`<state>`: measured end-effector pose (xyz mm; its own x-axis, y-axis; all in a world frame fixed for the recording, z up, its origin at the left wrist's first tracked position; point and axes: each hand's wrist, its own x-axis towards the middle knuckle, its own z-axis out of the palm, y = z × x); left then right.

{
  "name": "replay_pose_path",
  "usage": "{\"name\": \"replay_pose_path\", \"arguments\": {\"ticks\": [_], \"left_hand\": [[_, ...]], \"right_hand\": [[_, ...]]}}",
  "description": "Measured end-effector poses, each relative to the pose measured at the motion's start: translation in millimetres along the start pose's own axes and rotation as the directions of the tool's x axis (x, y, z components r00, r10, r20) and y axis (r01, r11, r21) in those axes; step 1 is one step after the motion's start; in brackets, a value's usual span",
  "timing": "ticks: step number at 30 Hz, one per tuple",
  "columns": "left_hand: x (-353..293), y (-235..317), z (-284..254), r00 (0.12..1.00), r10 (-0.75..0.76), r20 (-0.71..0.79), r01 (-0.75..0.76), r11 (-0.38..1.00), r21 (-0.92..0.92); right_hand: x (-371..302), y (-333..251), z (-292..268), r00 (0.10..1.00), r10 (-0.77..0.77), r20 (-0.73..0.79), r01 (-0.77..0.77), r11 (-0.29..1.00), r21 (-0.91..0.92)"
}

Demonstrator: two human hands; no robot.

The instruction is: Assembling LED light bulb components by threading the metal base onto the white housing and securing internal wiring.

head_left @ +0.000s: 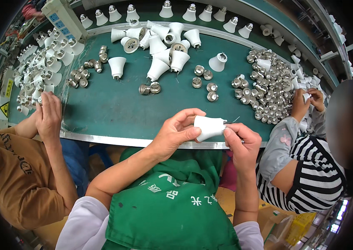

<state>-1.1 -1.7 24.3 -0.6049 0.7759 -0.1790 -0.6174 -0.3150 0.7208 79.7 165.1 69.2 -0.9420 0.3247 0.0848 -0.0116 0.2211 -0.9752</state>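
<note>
My left hand (175,131) and my right hand (242,139) hold one white cone-shaped lamp housing (208,126) between them, just above the near edge of the green table (114,112). The left fingers wrap its wide end, and the right fingers pinch its narrow end, where thin wires stick out. More white housings (160,43) lie piled at the middle back of the table. Loose silver screw caps (205,79) are scattered in front of that pile.
A person in a brown shirt works at the left, hands (48,116) on the table edge beside a heap of housings (39,68). At the right, a person in a striped top handles parts (309,100) next to a big mound of silver caps (268,83). A power strip (64,18) lies at the back left.
</note>
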Motion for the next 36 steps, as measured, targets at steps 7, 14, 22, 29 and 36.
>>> {"name": "replay_pose_path", "arguments": {"ticks": [7,14,22,29,36], "left_hand": [[2.3,-2.6,-3.9,0.999,-0.007,0.036,0.007,1.000,0.005],[1.3,-8.4,-3.3,0.982,0.174,0.077,-0.184,0.972,0.147],[-0.8,-6.6,0.4,0.970,0.226,0.087,-0.235,0.967,0.099],[-1.2,-13.1,-12.7,0.989,0.146,0.003,-0.146,0.989,-0.034],[-0.3,-17.5,-8.1,0.993,0.026,0.116,0.002,0.972,-0.234]], "right_hand": [[-4.4,-8.9,4.5,0.987,-0.158,-0.006,0.148,0.936,-0.318],[-11.3,-4.2,13.9,0.969,-0.218,-0.118,0.177,0.941,-0.290],[-10.5,-6.9,0.7,0.996,0.088,0.022,-0.087,0.996,-0.011],[-2.3,9.2,-15.3,0.966,0.029,-0.257,0.012,0.987,0.159],[0.0,28.5,14.8,0.985,0.172,0.003,-0.153,0.872,0.465]]}}
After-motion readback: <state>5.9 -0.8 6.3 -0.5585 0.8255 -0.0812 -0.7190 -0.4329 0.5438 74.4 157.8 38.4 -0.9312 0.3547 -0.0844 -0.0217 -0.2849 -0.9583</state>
